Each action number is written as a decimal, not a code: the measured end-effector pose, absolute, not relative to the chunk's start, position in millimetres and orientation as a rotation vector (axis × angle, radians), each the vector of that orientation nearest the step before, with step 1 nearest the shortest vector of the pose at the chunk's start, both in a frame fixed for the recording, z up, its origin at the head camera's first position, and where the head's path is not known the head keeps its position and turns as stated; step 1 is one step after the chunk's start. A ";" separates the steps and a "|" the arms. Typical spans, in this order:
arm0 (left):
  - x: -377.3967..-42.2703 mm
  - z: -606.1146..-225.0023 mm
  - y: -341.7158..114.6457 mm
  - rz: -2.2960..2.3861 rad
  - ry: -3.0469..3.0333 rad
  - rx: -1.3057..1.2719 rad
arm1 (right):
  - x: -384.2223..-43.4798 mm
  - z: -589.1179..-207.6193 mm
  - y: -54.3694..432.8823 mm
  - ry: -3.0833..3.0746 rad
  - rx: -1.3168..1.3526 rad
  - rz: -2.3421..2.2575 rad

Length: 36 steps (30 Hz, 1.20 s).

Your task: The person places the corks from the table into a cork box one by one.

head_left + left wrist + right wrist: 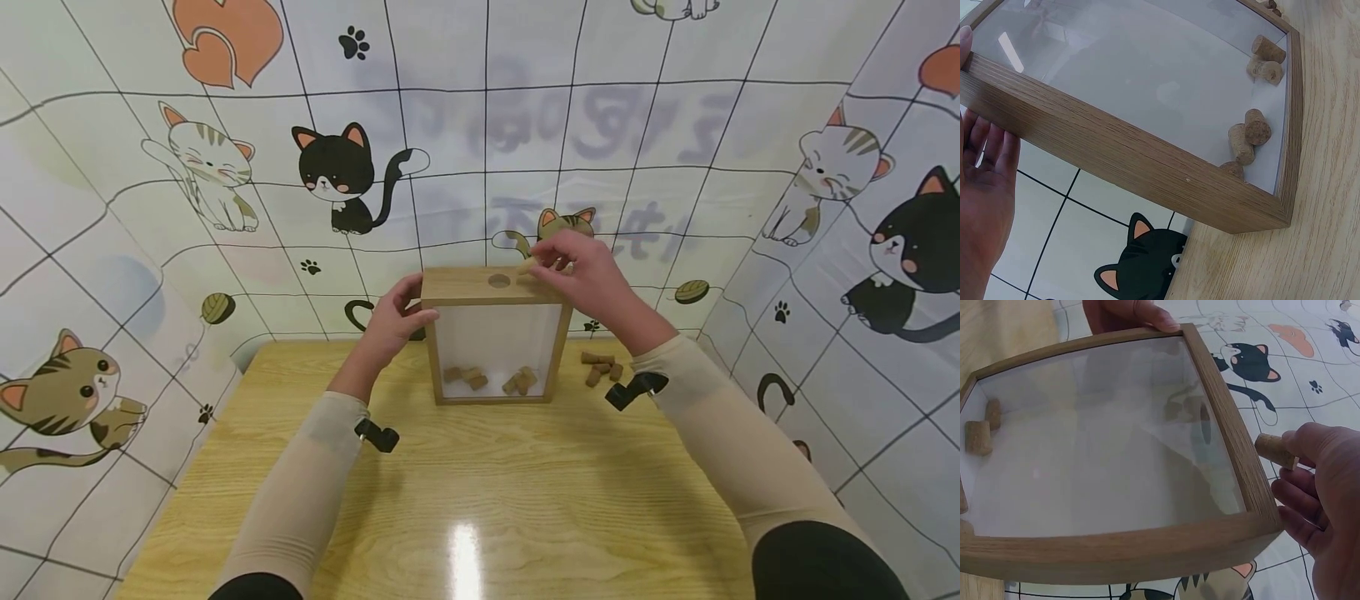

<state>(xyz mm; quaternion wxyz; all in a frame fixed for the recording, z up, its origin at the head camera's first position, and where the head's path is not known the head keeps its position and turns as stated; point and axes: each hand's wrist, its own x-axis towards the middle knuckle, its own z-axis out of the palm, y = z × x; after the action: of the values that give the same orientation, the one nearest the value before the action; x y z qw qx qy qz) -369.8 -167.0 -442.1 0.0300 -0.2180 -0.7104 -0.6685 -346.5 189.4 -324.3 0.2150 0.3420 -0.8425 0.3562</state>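
Note:
A shallow wooden box (pixel 457 284) with a clear front and a round hole (pixel 499 282) in its top stands upright on the table. My left hand (pixel 387 323) grips its upper left corner, the thumb on the front side and the fingers behind. Between thumb and fingers of my right hand (pixel 1341 487) is a cork (pixel 1275 450), held just above the top of the box, to the right of the hole. Several corks (pixel 1257 128) lie at the bottom inside the box, in two loose groups.
A small pile of loose corks (pixel 598 358) lies on the wooden table (pixel 420 500) to the right of the box. Close behind the box hangs a white cloth backdrop (pixel 450 192) with cat drawings, and it continues along both sides.

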 end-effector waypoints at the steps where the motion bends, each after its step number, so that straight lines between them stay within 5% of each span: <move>1: -369.6 -442.1 -167.0 -2.066 -2.190 -0.672 | -347.0 -323.7 187.4 -2.336 0.960 0.988; 36: -368.6 -440.9 -166.6 -2.034 -2.208 -0.657 | -359.0 -328.1 156.6 -2.500 0.993 1.027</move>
<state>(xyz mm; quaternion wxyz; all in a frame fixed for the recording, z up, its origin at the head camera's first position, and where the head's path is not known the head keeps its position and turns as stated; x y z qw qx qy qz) -368.6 -166.6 -440.9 0.0343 -0.2138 -0.7181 -0.6614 -359.0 156.6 -328.1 0.1306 0.3420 -0.8607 0.3537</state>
